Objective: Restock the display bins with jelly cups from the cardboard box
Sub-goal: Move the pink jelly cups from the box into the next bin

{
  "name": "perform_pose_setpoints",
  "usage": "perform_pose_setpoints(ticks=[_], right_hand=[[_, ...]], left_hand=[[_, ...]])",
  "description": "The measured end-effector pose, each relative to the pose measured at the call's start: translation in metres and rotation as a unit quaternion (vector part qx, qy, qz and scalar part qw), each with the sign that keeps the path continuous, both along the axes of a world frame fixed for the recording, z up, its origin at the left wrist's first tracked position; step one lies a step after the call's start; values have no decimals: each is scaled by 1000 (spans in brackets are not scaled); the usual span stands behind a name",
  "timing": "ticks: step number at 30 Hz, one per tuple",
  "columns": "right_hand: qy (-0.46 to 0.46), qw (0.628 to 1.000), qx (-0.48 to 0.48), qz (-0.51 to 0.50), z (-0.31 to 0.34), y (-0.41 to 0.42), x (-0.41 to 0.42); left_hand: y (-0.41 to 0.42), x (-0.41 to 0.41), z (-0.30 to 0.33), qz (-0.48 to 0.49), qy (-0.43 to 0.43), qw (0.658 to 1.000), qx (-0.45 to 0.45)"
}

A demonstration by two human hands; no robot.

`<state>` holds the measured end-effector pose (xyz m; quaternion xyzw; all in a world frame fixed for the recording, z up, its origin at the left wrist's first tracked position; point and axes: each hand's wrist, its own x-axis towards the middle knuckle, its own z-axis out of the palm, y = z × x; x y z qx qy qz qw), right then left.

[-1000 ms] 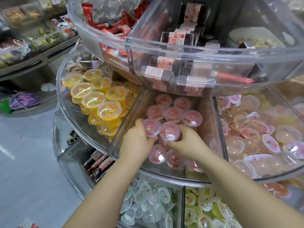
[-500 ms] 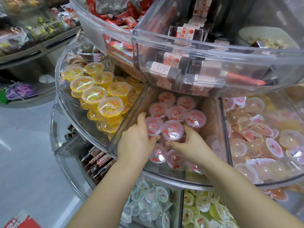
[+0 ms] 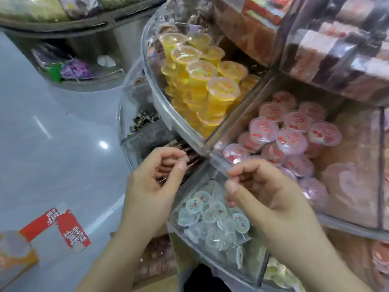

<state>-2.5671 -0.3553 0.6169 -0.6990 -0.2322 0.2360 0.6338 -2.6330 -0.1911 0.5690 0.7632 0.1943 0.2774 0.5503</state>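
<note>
Pink-lidded jelly cups are piled in a clear display bin on the middle tier, right of centre. Both my hands are outside that bin, just in front of its rim. My left hand hovers below the rim's corner, fingers loosely curled, with nothing in it. My right hand is over the lower tier, fingers also loosely curled and empty. A cardboard box with pinkish cups inside shows between my forearms at the bottom.
Yellow jelly cups fill the bin to the left of the pink ones. Small clear cups lie in the lower-tier bin under my right hand. Red-printed box flaps lie on the grey floor at lower left. Another shelf curves behind.
Both hands have let go of the pink cups and drawn back out of the bin toward me. The camera has swung down and left, showing more floor.
</note>
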Motion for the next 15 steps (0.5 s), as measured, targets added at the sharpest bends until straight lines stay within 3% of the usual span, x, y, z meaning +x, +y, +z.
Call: perform_pose_setpoints(ticks=[3, 7, 11, 15], right_hand=[[-2, 988, -60, 141, -49, 46, -55], [18, 932, -207, 297, -190, 94, -123], [69, 860, -372, 342, -376, 112, -163], [39, 808, -468, 355, -541, 126, -170]], left_hand=[[35, -60, -61, 89, 19, 993, -79], [65, -148, -199, 193, 114, 963, -148], [67, -223, -360, 166, 255, 933, -190], [68, -256, -504, 138, 371, 903, -165]])
